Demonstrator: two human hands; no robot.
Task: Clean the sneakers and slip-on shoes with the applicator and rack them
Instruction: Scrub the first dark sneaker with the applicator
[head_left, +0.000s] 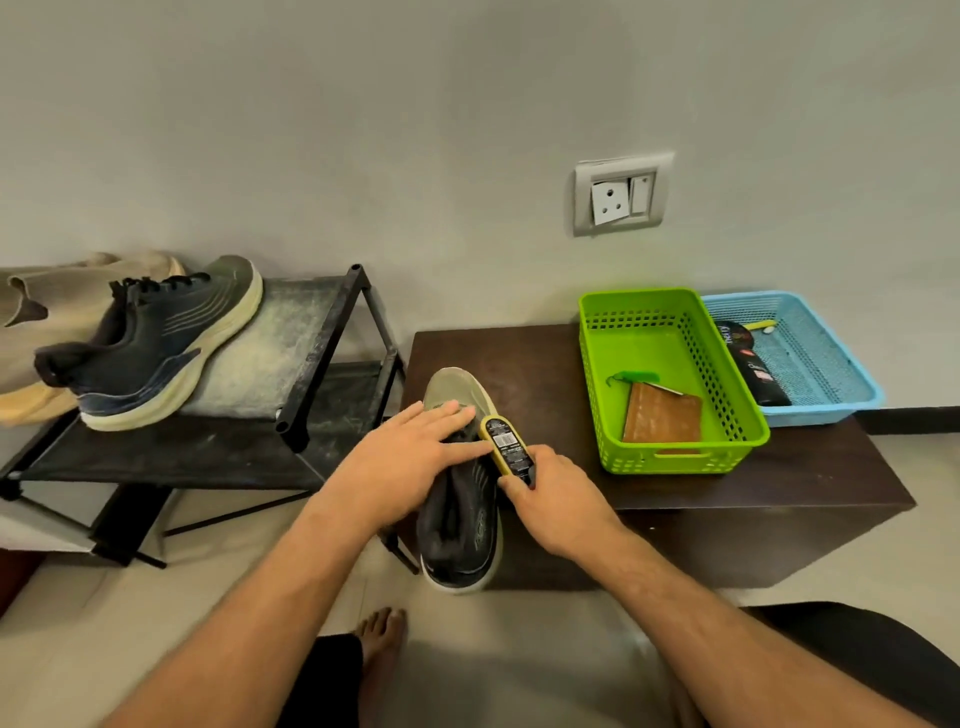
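Bare foot (382, 644) on the pale floor at 6 o'clock, between the two forearms. Just above it, near centre, a dark sneaker (460, 519) with a pale sole lies tilted on the front left corner of a dark brown low table (810, 467), heel toward the camera, toe pointing to 12 o'clock. Left hand (410, 457) lies on top of it with fingers straight and flat, pressing on the upper. Right hand (550, 499) grips a yellow and black applicator (506, 447), which touches the sneaker's right side. At 9 o'clock a second sneaker (156, 343) leans on the top tier of a black shoe rack (332, 343), beside beige cloth (47, 317). At 3 o'clock a green basket (602, 374) holds a brown wallet (662, 413); touching its right side, a blue basket (831, 364) holds a black bottle (753, 364). Wall socket (621, 195) at 1 o'clock
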